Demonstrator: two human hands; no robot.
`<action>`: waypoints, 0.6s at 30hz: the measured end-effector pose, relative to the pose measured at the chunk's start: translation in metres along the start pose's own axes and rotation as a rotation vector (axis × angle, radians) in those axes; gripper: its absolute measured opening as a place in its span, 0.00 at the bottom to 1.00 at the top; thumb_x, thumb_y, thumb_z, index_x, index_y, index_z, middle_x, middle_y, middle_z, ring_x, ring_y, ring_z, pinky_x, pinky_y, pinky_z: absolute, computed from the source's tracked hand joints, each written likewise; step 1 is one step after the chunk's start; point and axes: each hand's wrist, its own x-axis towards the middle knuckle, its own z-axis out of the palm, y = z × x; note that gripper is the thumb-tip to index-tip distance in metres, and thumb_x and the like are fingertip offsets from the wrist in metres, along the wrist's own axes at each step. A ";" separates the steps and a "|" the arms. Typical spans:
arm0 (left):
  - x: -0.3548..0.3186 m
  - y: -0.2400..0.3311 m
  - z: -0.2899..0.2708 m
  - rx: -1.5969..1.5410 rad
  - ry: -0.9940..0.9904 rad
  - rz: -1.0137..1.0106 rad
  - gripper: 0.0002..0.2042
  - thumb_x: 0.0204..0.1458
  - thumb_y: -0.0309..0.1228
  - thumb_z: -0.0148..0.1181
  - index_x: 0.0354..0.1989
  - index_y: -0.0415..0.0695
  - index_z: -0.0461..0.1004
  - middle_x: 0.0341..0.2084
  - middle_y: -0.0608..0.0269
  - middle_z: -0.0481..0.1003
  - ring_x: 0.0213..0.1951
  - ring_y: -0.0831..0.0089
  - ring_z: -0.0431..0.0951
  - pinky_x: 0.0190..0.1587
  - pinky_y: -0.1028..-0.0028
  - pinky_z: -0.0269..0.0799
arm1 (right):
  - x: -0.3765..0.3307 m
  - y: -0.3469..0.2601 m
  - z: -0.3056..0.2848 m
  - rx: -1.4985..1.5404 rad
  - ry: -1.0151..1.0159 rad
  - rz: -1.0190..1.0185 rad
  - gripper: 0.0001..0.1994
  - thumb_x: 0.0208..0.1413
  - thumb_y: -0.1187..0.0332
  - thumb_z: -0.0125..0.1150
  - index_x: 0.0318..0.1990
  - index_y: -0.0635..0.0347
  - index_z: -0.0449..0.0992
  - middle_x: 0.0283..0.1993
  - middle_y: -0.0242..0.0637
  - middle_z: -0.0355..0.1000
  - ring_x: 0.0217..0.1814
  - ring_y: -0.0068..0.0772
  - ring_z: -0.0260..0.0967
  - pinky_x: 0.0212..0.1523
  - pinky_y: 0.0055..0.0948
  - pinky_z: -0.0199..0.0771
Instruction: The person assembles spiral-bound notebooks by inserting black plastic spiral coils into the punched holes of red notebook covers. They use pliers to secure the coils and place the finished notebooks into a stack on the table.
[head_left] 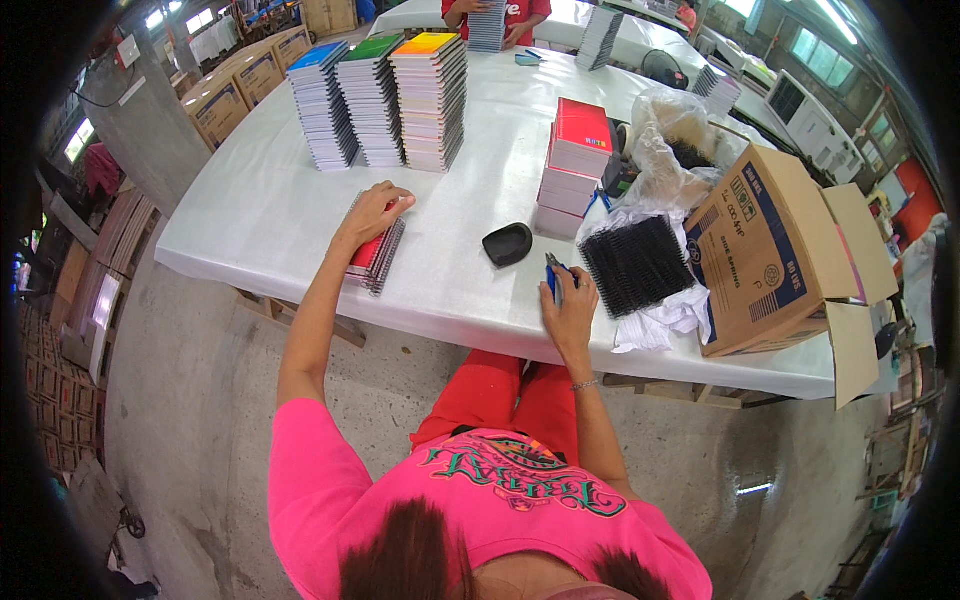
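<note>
Head view, looking straight down over a pink shirt, and both arms are stretched forward onto the white table (270,220). The left arm runs long and nearly straight, up and slightly right, and the left hand (375,212) lies palm-down on a small pile of spiral notebooks (378,255) with a red cover on top, fingers curled loosely over the far edge, pressing rather than gripping. Over on the other side, the right forearm rises bent at the elbow, a thin bracelet at the wrist, and the right hand (570,305) sits at the table's near edge, closed around blue-handled pliers (553,274) whose tip pokes out above the fingers. Just right of that hand lies a bundle of black binding combs (635,265) on clear plastic, with an open cardboard box (765,250) beyond it. A black oval object (508,243) rests between the two hands.
</note>
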 end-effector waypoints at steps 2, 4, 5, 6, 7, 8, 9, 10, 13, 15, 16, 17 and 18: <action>0.000 0.001 -0.001 0.006 -0.003 0.001 0.23 0.62 0.49 0.48 0.44 0.42 0.80 0.38 0.52 0.75 0.45 0.55 0.74 0.51 0.61 0.67 | 0.000 0.000 0.001 0.003 -0.002 0.002 0.19 0.55 0.63 0.64 0.52 0.61 0.74 0.54 0.51 0.65 0.59 0.52 0.60 0.62 0.47 0.57; 0.001 0.000 -0.001 0.009 -0.006 -0.004 0.23 0.62 0.50 0.48 0.44 0.42 0.80 0.38 0.52 0.75 0.45 0.55 0.74 0.51 0.61 0.67 | 0.000 0.000 0.001 0.003 -0.004 0.003 0.19 0.54 0.63 0.64 0.52 0.61 0.74 0.54 0.51 0.65 0.59 0.52 0.60 0.62 0.47 0.57; 0.001 0.001 -0.001 0.009 -0.009 -0.010 0.23 0.62 0.50 0.48 0.44 0.42 0.80 0.38 0.52 0.75 0.45 0.55 0.74 0.51 0.61 0.67 | 0.000 0.000 0.000 0.003 -0.006 0.003 0.19 0.54 0.63 0.64 0.52 0.61 0.74 0.54 0.51 0.65 0.60 0.52 0.60 0.62 0.47 0.57; 0.001 0.001 -0.001 0.009 -0.012 -0.015 0.23 0.62 0.50 0.48 0.44 0.42 0.80 0.38 0.52 0.75 0.45 0.55 0.74 0.51 0.61 0.67 | 0.000 0.000 0.000 0.002 -0.007 0.003 0.19 0.54 0.63 0.64 0.52 0.61 0.74 0.54 0.51 0.65 0.60 0.52 0.60 0.62 0.47 0.57; 0.001 0.001 -0.001 0.016 -0.005 -0.010 0.23 0.62 0.50 0.48 0.44 0.42 0.80 0.38 0.52 0.75 0.45 0.55 0.74 0.51 0.61 0.67 | 0.001 0.000 0.000 0.003 -0.007 0.003 0.19 0.54 0.63 0.64 0.52 0.61 0.74 0.54 0.50 0.65 0.60 0.52 0.60 0.62 0.47 0.57; 0.000 0.001 -0.001 0.023 0.001 -0.006 0.23 0.62 0.50 0.48 0.44 0.42 0.80 0.38 0.52 0.75 0.45 0.55 0.74 0.51 0.61 0.67 | 0.000 0.000 0.000 0.005 -0.008 0.003 0.19 0.54 0.63 0.64 0.52 0.61 0.74 0.54 0.50 0.65 0.60 0.52 0.60 0.62 0.47 0.57; 0.000 0.000 0.000 0.030 0.007 -0.003 0.23 0.62 0.50 0.49 0.44 0.42 0.80 0.38 0.52 0.75 0.45 0.55 0.74 0.51 0.61 0.67 | 0.000 -0.001 0.000 0.007 -0.009 0.003 0.19 0.54 0.63 0.64 0.52 0.61 0.74 0.54 0.50 0.65 0.60 0.52 0.60 0.62 0.47 0.57; 0.000 0.000 -0.001 0.030 0.000 -0.001 0.22 0.62 0.49 0.49 0.44 0.42 0.80 0.38 0.51 0.75 0.45 0.55 0.74 0.51 0.62 0.67 | 0.000 -0.001 0.000 0.008 -0.005 -0.002 0.19 0.54 0.64 0.64 0.52 0.61 0.74 0.54 0.50 0.65 0.60 0.52 0.60 0.62 0.47 0.57; 0.001 0.002 -0.002 0.030 -0.019 0.005 0.21 0.62 0.46 0.49 0.46 0.40 0.79 0.39 0.51 0.75 0.45 0.55 0.74 0.50 0.63 0.68 | -0.001 0.000 0.000 0.006 0.000 -0.006 0.19 0.55 0.64 0.64 0.53 0.61 0.74 0.54 0.50 0.65 0.60 0.52 0.60 0.62 0.47 0.57; 0.001 0.002 -0.002 0.036 -0.022 0.004 0.21 0.62 0.46 0.49 0.46 0.40 0.79 0.39 0.51 0.74 0.45 0.55 0.73 0.51 0.62 0.67 | 0.000 0.000 0.000 0.003 -0.004 -0.004 0.19 0.55 0.64 0.64 0.53 0.61 0.74 0.55 0.50 0.65 0.60 0.51 0.60 0.62 0.47 0.57; 0.000 0.003 -0.002 0.040 -0.018 0.005 0.21 0.62 0.46 0.49 0.46 0.40 0.79 0.39 0.51 0.74 0.45 0.55 0.73 0.51 0.62 0.67 | 0.000 0.000 0.000 0.006 -0.008 0.001 0.19 0.55 0.64 0.64 0.53 0.61 0.74 0.55 0.50 0.65 0.60 0.51 0.60 0.62 0.47 0.57; 0.000 0.002 -0.002 0.042 -0.015 0.007 0.21 0.62 0.46 0.49 0.46 0.41 0.79 0.39 0.51 0.74 0.44 0.55 0.73 0.51 0.62 0.67 | -0.001 -0.001 0.000 0.008 -0.012 0.006 0.19 0.55 0.64 0.64 0.53 0.61 0.74 0.55 0.50 0.65 0.60 0.51 0.60 0.62 0.47 0.57; 0.000 0.002 -0.002 0.045 -0.011 0.009 0.21 0.63 0.46 0.48 0.46 0.41 0.79 0.39 0.51 0.74 0.44 0.55 0.73 0.51 0.62 0.67 | -0.001 -0.001 -0.001 0.011 -0.016 0.010 0.19 0.55 0.64 0.64 0.53 0.61 0.74 0.55 0.50 0.64 0.60 0.51 0.60 0.62 0.47 0.57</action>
